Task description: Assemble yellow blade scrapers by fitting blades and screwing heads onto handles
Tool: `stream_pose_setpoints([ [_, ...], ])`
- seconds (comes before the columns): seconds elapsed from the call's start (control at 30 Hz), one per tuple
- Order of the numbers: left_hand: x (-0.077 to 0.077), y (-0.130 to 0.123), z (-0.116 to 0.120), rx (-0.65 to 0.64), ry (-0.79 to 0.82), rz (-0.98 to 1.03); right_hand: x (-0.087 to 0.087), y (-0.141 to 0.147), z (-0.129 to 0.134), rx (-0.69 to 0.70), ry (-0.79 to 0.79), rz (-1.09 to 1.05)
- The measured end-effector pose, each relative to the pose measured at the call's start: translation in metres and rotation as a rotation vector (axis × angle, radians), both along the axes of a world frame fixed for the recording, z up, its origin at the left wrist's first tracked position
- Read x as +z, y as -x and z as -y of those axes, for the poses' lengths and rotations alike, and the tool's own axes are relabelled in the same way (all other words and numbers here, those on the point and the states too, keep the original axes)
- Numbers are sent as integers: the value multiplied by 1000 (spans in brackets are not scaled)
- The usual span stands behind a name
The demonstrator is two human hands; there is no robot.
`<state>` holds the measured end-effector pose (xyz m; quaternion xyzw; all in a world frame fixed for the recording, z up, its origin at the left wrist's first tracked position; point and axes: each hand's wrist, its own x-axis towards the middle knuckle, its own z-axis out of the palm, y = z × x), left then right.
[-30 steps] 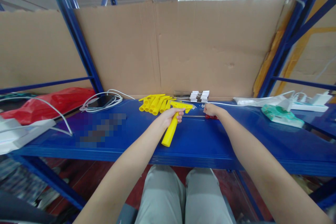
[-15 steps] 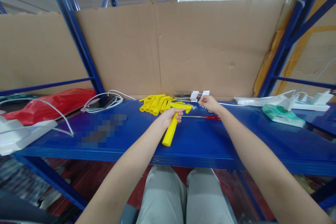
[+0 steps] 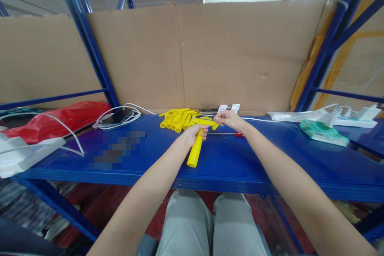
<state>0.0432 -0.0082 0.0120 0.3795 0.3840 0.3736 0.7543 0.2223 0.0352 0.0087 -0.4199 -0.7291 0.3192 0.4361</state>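
Observation:
My left hand (image 3: 195, 134) is wrapped round a yellow plastic handle (image 3: 195, 153), a tube with a flat head (image 3: 204, 121) across its top. The tube's lower end tilts down towards me over the blue shelf. At the right end of that head, my right hand (image 3: 228, 119) is closed in a pinch; whatever lies between its fingertips is too small to make out. Just below the right hand, a screwdriver with a red handle (image 3: 239, 134) lies on the shelf, partly covered by the hand and wrist. Behind my left hand is a pile of similar yellow handles (image 3: 177, 120).
White strips (image 3: 229, 108) stand at the cardboard back panel (image 3: 228, 56). A coiled white cable (image 3: 103, 120) and red bag (image 3: 69, 118) lie left. On the right are a green-and-white packet (image 3: 324, 132) and a power strip (image 3: 355, 121). The blue shelf's front edge (image 3: 222, 184) is above my knees.
My right hand has moved left, from beside the white strips to the end of the yellow handle's head. My left hand keeps its hold almost unmoved.

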Motion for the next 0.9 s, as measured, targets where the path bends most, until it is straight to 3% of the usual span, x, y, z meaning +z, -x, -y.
stream_pose_setpoints([
  [0.4,-2,-2,1,26,-17,-20,2,5,3,-27,-12,-36],
  [0.9,-4,-5,1,21,-15,-25,7,13,10,-45,-144,226],
])
